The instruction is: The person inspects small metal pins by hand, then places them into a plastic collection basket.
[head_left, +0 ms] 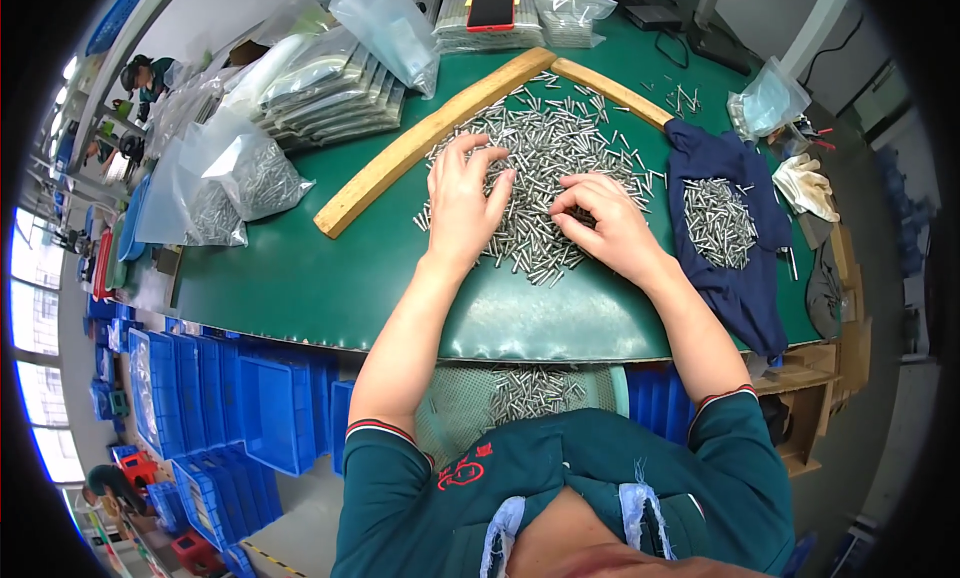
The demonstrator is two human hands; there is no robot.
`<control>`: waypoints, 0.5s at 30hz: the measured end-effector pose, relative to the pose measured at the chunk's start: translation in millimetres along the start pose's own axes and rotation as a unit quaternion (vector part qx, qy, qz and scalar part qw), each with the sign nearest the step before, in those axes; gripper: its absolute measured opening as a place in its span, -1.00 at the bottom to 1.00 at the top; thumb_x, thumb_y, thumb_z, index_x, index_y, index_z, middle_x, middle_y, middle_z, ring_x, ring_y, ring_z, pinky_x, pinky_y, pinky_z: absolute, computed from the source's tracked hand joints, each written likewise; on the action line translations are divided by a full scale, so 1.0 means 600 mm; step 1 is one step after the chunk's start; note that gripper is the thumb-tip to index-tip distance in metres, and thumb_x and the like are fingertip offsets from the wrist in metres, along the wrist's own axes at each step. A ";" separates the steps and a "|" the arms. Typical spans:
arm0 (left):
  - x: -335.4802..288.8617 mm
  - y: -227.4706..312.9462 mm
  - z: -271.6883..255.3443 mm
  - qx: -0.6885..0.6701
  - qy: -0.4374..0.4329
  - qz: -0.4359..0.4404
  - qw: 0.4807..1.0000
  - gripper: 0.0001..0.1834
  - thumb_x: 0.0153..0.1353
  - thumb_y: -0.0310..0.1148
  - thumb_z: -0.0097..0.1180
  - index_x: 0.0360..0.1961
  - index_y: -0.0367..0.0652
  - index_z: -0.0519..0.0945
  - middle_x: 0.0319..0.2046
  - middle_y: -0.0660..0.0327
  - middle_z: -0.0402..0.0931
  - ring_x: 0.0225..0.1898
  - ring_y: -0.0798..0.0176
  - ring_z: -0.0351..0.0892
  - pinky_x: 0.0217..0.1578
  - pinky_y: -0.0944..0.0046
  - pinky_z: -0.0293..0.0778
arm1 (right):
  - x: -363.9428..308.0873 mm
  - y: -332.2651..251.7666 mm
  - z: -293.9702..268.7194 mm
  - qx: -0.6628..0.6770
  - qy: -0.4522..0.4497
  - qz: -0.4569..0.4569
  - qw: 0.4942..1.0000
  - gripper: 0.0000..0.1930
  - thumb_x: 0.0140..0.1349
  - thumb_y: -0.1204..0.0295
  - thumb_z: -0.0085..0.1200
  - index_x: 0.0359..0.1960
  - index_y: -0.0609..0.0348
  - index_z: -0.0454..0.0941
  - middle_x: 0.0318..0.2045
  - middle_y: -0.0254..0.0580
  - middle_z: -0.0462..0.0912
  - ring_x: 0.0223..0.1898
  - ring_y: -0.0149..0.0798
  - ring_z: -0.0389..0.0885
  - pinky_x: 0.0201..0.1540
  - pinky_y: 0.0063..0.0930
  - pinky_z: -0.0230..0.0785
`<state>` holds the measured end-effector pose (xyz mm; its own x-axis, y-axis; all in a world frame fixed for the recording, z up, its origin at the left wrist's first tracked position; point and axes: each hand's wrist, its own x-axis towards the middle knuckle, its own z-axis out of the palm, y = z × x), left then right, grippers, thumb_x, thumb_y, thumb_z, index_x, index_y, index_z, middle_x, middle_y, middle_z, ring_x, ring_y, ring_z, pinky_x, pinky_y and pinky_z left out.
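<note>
A broad heap of small silvery metal pins [545, 158] is spread over the green tabletop [290, 288] in front of me. My left hand [462, 198] rests at the heap's left side, its fingers bent but apart, and I see nothing held in it. Over the right side of the heap is my right hand [608, 223], fingers curled and thumb brought close to the forefinger. Whatever lies between those fingertips is too small to make out. To the right, a second, smaller pile of pins [718, 226] lies on a dark blue cloth [700, 148].
Two wooden strips [430, 143] form an angle behind the heap. Bags of pins [265, 178] and stacked flat packets [330, 93] stand left. A phone [491, 10] lies at the back, gloves [805, 188] at right. Below the edge are a mesh-lined basin [455, 403] and blue crates [285, 408].
</note>
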<state>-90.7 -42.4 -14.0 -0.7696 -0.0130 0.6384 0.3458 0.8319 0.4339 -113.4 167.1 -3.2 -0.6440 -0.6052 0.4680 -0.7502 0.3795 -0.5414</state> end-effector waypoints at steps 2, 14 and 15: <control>-0.001 -0.004 0.003 -0.067 -0.005 -0.032 0.997 -0.73 0.09 -0.31 0.24 -0.17 -0.11 0.58 -0.01 0.12 0.41 0.12 0.03 0.35 0.14 0.04 0.20 | 0.000 -0.002 0.005 0.001 -0.004 -0.005 1.000 -0.89 0.10 0.41 0.14 -0.34 0.10 0.55 -0.25 -0.19 0.61 0.02 -0.12 0.50 0.10 -0.22 0.26; 0.010 -0.009 0.004 -0.119 0.043 -0.045 0.991 -0.81 0.17 -0.36 0.17 -0.19 -0.16 0.59 -0.05 0.09 0.47 0.04 0.04 0.42 0.07 0.13 0.30 | -0.031 0.111 -0.123 -0.344 0.169 0.182 0.906 -0.78 0.03 0.32 0.23 -0.26 0.03 0.66 -0.27 -0.16 0.63 0.02 -0.08 0.49 0.12 -0.12 0.21; 0.009 -0.013 0.002 -0.116 0.042 -0.048 0.991 -0.81 0.17 -0.37 0.17 -0.19 -0.16 0.59 -0.05 0.09 0.47 0.04 0.04 0.42 0.08 0.13 0.31 | -0.030 0.110 -0.128 -0.345 0.168 0.182 0.905 -0.78 0.03 0.32 0.23 -0.26 0.03 0.66 -0.27 -0.16 0.63 0.02 -0.08 0.49 0.12 -0.12 0.21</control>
<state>-98.6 -48.2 -14.7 -0.7611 -0.1392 0.6336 0.3950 0.6753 0.6229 -162.8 256.9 5.9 -0.7896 -0.1499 0.5950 -0.3197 0.9282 -0.1905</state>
